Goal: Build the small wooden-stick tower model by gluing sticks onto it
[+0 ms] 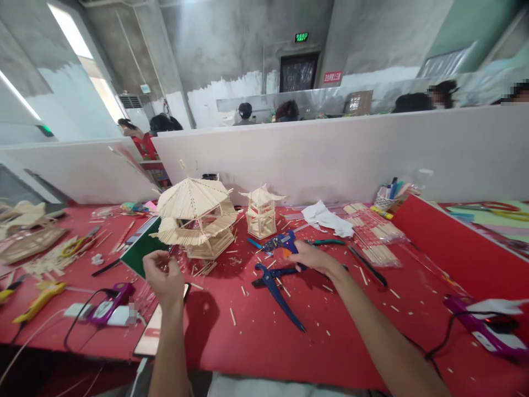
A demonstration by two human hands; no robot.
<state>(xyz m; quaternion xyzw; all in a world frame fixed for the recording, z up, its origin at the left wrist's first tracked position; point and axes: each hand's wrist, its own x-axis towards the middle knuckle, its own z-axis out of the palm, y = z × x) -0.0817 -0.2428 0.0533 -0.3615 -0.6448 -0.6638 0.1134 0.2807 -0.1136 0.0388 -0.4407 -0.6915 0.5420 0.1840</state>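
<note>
My left hand (163,274) is closed, its fingers curled at the near left of a large round-roofed pavilion model (194,215) built from thin wooden sticks. What its fingertips hold, if anything, is too small to make out. My right hand (309,257) grips the near end of a blue hand tool with an orange part (283,242), which lies low over the table. Below it rests a blue stick cutter (276,295) with its handles spread. Behind the tool stands a smaller stick tower (262,212) with upturned eaves.
Stick offcuts litter the red table (256,347). Bagged sticks (374,237), white tissue (326,218) and black-handled pliers (367,267) lie to the right. A phone (155,328), purple power strip (111,306) and yellow glue gun (41,298) are at left. A white partition (330,154) stands behind.
</note>
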